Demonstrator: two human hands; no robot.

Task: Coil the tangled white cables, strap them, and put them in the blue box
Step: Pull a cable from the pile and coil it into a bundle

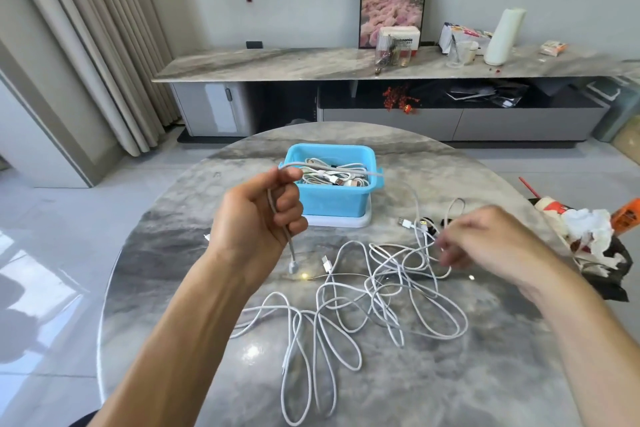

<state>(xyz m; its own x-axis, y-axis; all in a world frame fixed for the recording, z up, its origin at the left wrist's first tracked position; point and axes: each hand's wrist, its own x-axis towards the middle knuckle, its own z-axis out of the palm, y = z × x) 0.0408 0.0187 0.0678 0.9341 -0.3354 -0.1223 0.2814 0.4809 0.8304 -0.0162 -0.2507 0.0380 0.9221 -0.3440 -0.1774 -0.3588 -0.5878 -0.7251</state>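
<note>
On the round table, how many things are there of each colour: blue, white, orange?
Blue: 1, the blue box.
White: 3, the tray under the box, the tangled cables as one heap, the crumpled tissue.
Orange: 1, the orange object at the right edge.
Total: 5.

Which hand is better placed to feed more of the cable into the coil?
Right, probably. The right hand hovers blurred at the loose cables on the table, while the left hand is busy gripping the grey cable.
</note>
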